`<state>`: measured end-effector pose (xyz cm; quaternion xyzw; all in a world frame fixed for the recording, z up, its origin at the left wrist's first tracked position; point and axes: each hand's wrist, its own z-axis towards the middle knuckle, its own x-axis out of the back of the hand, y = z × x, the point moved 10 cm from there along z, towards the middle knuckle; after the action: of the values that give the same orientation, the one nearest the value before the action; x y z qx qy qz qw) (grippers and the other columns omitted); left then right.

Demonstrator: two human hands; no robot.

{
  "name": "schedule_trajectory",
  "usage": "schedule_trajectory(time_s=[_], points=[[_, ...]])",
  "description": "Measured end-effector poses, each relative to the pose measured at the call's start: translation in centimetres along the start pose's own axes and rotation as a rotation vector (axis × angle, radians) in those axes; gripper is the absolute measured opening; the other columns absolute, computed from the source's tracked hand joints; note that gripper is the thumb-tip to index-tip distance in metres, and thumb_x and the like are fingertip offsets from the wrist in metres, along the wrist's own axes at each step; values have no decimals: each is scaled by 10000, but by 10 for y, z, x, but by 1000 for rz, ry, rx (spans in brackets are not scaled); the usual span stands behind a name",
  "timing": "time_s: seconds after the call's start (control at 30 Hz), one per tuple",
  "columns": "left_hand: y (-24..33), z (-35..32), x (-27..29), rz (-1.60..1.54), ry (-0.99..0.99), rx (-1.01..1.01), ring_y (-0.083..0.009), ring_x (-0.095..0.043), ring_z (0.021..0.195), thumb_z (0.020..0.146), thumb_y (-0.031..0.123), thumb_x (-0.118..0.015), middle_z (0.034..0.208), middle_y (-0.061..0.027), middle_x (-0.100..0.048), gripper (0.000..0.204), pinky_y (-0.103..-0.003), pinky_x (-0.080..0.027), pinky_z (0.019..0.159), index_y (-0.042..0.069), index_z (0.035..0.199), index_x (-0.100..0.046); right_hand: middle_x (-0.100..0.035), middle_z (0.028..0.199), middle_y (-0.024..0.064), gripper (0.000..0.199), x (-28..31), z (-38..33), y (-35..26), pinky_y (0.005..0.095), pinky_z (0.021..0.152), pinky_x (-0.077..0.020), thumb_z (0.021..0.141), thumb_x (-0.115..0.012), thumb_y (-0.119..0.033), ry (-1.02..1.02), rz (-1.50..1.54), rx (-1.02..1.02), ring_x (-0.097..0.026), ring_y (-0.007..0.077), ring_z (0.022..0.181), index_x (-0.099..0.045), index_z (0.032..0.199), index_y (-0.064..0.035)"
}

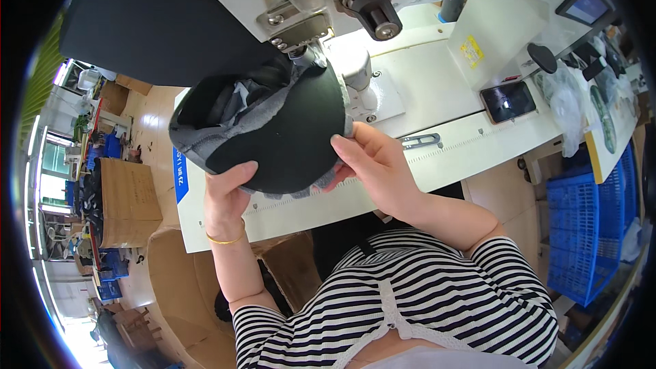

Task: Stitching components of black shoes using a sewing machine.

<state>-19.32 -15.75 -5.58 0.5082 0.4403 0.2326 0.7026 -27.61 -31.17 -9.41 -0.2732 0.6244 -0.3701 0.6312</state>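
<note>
Both hands hold a black and grey fabric piece (294, 133), hollow and shaped like a shoe upper, with grey notches along its lower edge. My left hand (229, 195) pinches its lower left edge, thumb on top of the black face. At the lower right edge, my right hand (379, 171) grips it with the thumb above and the fingers partly hidden beneath. The upper part of the piece sits under the presser area (309, 55) of a sewing machine (290, 10). Where the needle meets the fabric cannot be made out.
A white machine table (437, 157) with a ruler strip carries a phone (508, 101) and a flat metal part (420, 141). A blue plastic crate (581, 232) stands at the right. Cardboard boxes (130, 195) are at the left. A dark panel (157, 20) hangs at upper left.
</note>
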Motion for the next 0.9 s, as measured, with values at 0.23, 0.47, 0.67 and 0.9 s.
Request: schedule_trajectory(time_s=[0.23, 0.47, 0.67, 0.9], points=[[-2, 17, 4, -13, -23, -12, -305, -526, 1132, 709, -114, -510, 1223, -189, -522, 590, -390, -430, 987, -50, 1284, -395, -615, 905, 99, 256, 3, 16, 1, 307, 690, -561, 967, -449, -183, -40, -28, -3, -645, 174, 774, -523, 1029, 55], [-1, 27, 6, 5, -21, -15, -288, -513, 1144, 738, -118, -509, 1233, -176, -514, 561, -388, -420, 993, -40, 1283, -401, -618, 885, 108, 250, 5, 30, -6, 307, 684, -565, 965, -455, -187, -36, -40, 46, -646, 174, 747, -531, 994, 50], [-3, 27, 3, 40, 24, -49, -275, -550, 1099, 760, -107, -521, 1215, -168, -530, 533, -391, -478, 921, -17, 1276, -419, -627, 874, 98, 257, 9, 40, -12, 280, 651, -553, 970, -442, -192, -27, -64, 69, -630, 150, 712, -543, 973, 45], [-5, 26, -1, 36, 86, -63, -239, -589, 1016, 766, -90, -556, 1135, -141, -577, 439, -335, -496, 876, -33, 1197, -492, -628, 848, 84, 238, 14, 46, -14, 263, 644, -543, 964, -450, -177, 12, -87, 62, -611, 130, 687, -564, 933, 29]])
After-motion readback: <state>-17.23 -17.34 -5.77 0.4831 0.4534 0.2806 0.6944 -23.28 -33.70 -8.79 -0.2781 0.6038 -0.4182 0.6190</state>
